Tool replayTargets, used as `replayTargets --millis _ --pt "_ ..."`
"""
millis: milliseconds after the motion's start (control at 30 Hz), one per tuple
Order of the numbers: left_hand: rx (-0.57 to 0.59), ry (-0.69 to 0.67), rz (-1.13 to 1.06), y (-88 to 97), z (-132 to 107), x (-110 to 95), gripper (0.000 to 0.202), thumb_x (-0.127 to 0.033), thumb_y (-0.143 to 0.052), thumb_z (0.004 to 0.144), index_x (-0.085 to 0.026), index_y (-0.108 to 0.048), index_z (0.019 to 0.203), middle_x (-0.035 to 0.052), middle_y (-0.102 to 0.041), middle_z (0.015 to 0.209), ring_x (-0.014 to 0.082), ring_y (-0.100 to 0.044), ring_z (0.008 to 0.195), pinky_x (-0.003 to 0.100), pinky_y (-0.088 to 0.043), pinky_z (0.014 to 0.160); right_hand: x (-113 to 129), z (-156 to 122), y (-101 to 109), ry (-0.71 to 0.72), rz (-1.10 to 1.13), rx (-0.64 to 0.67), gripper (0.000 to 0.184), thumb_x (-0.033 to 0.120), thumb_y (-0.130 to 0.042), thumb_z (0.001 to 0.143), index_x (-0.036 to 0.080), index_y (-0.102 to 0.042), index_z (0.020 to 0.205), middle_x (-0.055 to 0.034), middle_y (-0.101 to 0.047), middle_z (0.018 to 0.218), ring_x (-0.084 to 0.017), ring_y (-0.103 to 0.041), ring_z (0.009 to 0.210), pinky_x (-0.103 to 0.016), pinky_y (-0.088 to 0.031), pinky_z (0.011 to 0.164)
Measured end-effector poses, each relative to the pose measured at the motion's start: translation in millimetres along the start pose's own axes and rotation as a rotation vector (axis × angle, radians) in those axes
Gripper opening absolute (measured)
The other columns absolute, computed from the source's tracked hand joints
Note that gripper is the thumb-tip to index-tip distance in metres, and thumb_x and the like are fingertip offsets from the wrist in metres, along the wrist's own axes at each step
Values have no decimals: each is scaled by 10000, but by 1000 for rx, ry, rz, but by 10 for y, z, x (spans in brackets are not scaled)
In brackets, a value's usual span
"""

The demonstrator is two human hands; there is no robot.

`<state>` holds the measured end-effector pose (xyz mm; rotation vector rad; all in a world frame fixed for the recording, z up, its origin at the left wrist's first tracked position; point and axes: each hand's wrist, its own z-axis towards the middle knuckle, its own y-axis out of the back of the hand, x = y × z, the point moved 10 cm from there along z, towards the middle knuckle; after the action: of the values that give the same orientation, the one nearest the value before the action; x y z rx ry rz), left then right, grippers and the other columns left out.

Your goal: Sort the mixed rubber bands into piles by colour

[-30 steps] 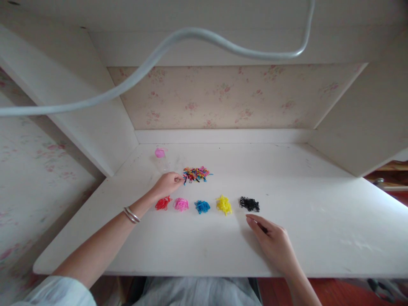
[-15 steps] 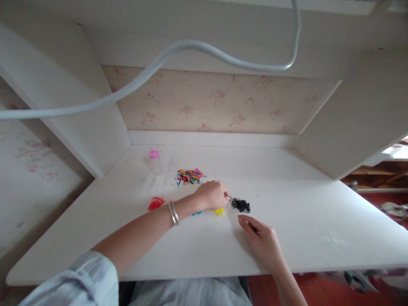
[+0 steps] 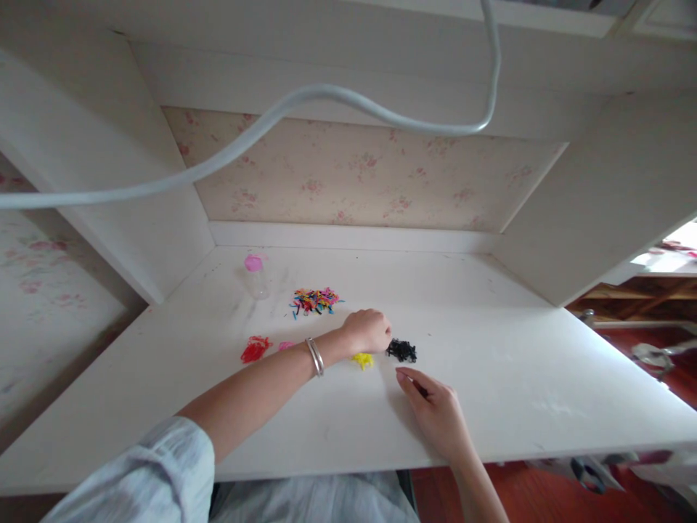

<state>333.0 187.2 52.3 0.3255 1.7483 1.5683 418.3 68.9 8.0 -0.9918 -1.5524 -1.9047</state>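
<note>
My left hand [image 3: 369, 331] is closed, knuckles up, at the left edge of a pile of small black rubber bands [image 3: 401, 351]. Its fingertips are hidden, so whether they hold a band cannot be seen. Just in front of that pile, my right hand [image 3: 433, 407] rests with thumb and forefinger pinched together; anything between them is too small to make out. Beneath my left wrist are a yellow pile [image 3: 362, 361] and a partly covered pink pile [image 3: 286, 346]. Farther left lies a red pile [image 3: 255, 349]. Behind them is a mixed heap of coloured bands [image 3: 316, 300].
A clear plastic bottle with a pink lid [image 3: 253, 264] stands at the back left of the white desk [image 3: 517, 378]. Side panels enclose the desk left and right. A white cable [image 3: 327, 92] hangs across the upper view.
My left hand has shifted right to the black pile; the dark band that stuck out from its fingers no longer shows. My right hand keeps its pinch. The view has turned slightly right.
</note>
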Motion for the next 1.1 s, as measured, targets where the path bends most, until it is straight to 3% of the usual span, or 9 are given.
replayTargets --millis 167,300,367,533,600,700,833,1100 --pt "-94 4 -48 427 -248 233 262 -280 -453 806 -216 -706 786 51 -711 820 177 -623 763 267 -436 683 -1 2 11 -10 13 -5 412 502 -466 833 187 -721 905 -20 -657 655 -135 -535 535 -205 -408 508" --pt "-174 53 -89 749 -763 448 309 -292 -387 865 -190 -678 846 33 -688 780 143 -593 696 240 -411 652 -26 4 -20 -19 5 9 390 492 -484 827 194 -718 922 -13 -666 683 -130 -538 557 -205 -410 535" --pt "-235 139 -235 834 -1111 615 286 -327 -420 855 -191 -672 846 24 -679 771 138 -581 678 226 -409 637 -42 13 -33 -20 7 9 402 497 -485 824 187 -720 925 -18 -673 699 -136 -551 585 -207 -417 553" --pt "-238 348 -454 604 -1970 1045 296 -428 -440 844 -224 -655 837 -5 -630 680 141 -535 606 216 -390 571 96 135 -18 7 -63 38 450 528 -481 806 171 -730 922 -10 -635 593 -123 -506 500 -208 -368 460" --pt "-252 429 -511 442 -2252 1229 279 -432 -442 843 -233 -635 813 -24 -579 626 135 -496 566 210 -358 526 316 241 2 72 -92 59 430 512 -476 814 183 -728 928 -12 -650 623 -121 -507 503 -208 -369 463" --pt "-296 523 -576 218 -2544 1442 325 -443 -430 848 -215 -530 640 -45 -444 546 123 -423 533 208 -321 505 729 449 -52 191 -146 112 380 467 -454 837 211 -725 912 -11 -678 699 -121 -546 557 -202 -389 509" --pt "-352 536 -609 111 -2660 1503 373 -441 -426 853 -204 -387 568 -52 -309 536 116 -345 529 212 -278 497 1106 779 -396 292 -327 228 332 407 -426 853 252 -719 879 12 -672 652 -116 -565 562 -194 -367 512" --pt "-349 501 -663 154 -2649 1471 355 -418 -425 859 -204 -364 582 -47 -317 557 119 -342 542 222 -279 505 1343 1162 -1183 369 -615 372 283 351 -444 835 301 -716 898 -6 -713 831 -168 -632 755 -234 -403 638"
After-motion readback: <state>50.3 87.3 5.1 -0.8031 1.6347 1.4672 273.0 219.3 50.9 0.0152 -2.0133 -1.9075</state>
